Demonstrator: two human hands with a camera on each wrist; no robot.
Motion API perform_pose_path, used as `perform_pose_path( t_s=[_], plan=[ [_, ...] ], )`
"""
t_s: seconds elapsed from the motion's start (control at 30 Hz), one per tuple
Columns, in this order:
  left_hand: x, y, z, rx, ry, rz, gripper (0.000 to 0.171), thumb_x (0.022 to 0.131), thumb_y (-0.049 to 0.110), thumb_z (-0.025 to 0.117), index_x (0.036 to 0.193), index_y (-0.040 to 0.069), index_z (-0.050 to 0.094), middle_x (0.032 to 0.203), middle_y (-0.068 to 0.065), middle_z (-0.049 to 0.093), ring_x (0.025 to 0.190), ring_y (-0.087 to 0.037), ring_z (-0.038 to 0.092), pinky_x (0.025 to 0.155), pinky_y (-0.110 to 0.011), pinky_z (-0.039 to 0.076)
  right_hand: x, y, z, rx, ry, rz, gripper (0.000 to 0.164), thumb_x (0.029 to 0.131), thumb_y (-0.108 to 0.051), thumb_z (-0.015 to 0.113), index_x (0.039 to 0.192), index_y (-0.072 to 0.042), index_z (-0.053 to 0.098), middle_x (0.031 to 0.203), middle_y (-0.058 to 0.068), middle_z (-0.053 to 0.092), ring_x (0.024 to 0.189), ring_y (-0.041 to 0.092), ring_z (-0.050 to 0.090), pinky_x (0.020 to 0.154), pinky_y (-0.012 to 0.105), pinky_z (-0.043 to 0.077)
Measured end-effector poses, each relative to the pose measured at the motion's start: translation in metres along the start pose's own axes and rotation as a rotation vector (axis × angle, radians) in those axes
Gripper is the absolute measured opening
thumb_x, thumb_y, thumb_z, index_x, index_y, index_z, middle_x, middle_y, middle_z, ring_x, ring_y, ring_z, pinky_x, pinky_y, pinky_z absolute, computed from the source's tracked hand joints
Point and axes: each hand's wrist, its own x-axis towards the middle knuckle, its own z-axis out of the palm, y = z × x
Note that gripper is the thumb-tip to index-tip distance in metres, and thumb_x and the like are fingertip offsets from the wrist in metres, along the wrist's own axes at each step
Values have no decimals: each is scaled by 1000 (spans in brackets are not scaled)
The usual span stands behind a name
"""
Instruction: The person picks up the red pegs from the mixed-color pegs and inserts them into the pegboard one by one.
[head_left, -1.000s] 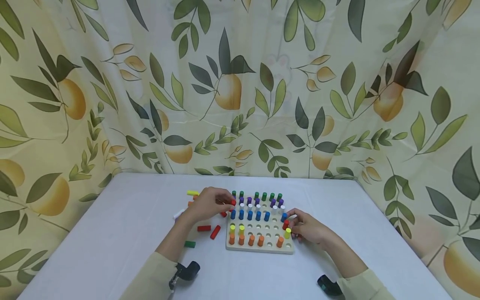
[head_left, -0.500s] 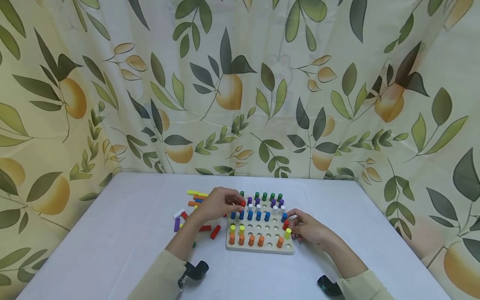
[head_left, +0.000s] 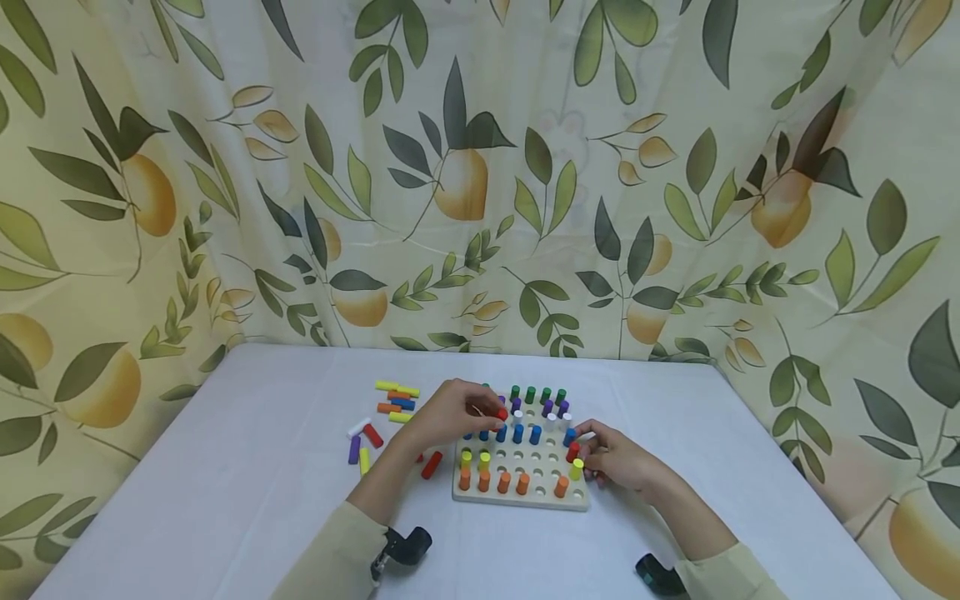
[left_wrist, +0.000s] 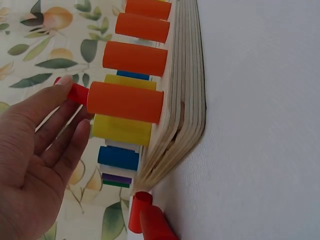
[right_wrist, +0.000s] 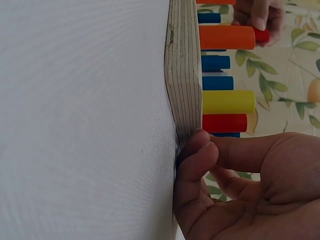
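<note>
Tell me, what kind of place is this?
Probably a play or activity table: there's a white-covered table, a pegboard with colourful pegs, and a hanging cloth printed with fruit and leaves behind.

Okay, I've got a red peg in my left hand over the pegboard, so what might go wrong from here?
Your left hand might bump the standing blue pegs while it holds the red peg among them. Your left forearm could sweep aside the loose red peg lying beside it. And if your right hand shifts at the pegboard's right edge, the board might slide.
</note>
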Motion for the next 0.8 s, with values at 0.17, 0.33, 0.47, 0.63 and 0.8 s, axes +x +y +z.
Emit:
perform_pose_path(
  t_s=[0.17, 0.33, 0.47, 0.63, 0.8],
  plan=[
    [2, 5, 3, -7, 1, -12, 15, 94, 17, 80, 109, 18, 78, 97, 13, 72, 91, -10, 66, 85, -26, 55, 0, 0, 1, -2, 9, 10, 37, 98, 7, 55, 132, -5, 52, 101, 13, 52, 79, 26, 55, 67, 31, 49],
    [3, 9, 3, -12, 3, -30, 15, 93, 17, 80, 108, 18, 78, 96, 13, 72, 91, -11, 65, 84, -27, 55, 1, -1, 0, -2, 7, 9, 38, 98, 6, 56, 133, -5, 52, 101, 13, 52, 78, 26, 54, 66, 31, 49],
    [3, 10, 4, -9, -1, -34, 15, 93, 17, 80, 108, 19, 78, 96, 14, 72, 90, -11, 65, 84, -27, 54, 0, -1, 0, -3, -1, 3, 38, 98, 6, 56, 134, -5, 51, 101, 13, 52, 79, 26, 54, 66, 31, 49],
    [5, 10, 8, 1, -3, -11, 17, 93, 15, 80, 110, 18, 78, 96, 13, 72, 90, -11, 64, 84, -27, 54, 0, 0, 0, -7, 4, 5, 38, 98, 7, 56, 134, -5, 51, 101, 13, 52, 79, 26, 54, 66, 31, 49],
    [6, 10, 11, -2, -6, 18, 17, 94, 13, 79, 110, 17, 78, 97, 13, 73, 90, -10, 65, 82, -25, 55, 1, 0, 0, -11, 6, 7, 39, 98, 7, 56, 135, -5, 51, 102, 13, 52, 79, 26, 54, 66, 31, 49]
  ],
)
